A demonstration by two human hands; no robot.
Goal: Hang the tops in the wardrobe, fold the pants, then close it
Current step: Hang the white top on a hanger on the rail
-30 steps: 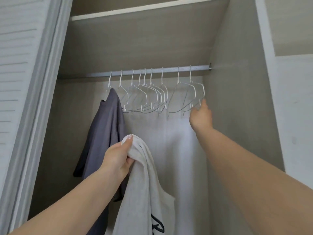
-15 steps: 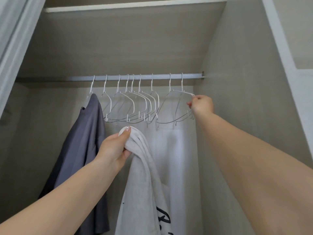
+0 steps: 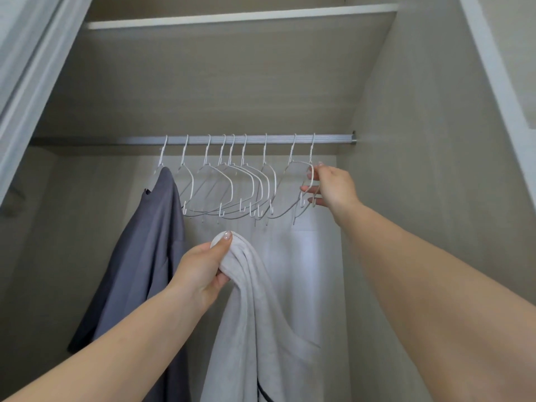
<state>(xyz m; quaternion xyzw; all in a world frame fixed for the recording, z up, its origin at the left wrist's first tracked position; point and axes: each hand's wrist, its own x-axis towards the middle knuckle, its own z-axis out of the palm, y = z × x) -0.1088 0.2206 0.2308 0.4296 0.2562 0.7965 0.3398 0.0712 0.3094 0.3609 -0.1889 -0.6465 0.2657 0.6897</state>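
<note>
Gripping white top [image 3: 255,314] in left hand [image 3: 200,271], right hand [image 3: 333,187] fingers pinching rightmost hanger [image 3: 308,181], no legible writing.

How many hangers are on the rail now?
9 by their hooks: the leftmost hanger carries the grey top, seven hang bare mid-rail, and the right hand holds the rightmost.

No text, label, brand or number can be read; the dark marks low on the white top [image 3: 261,329], toward six o'clock, are cut off.

Pale wood-grain panels [image 3: 420,140], shelf [image 3: 232,16] overhead, white louvred door [image 3: 26,53] at left
</note>
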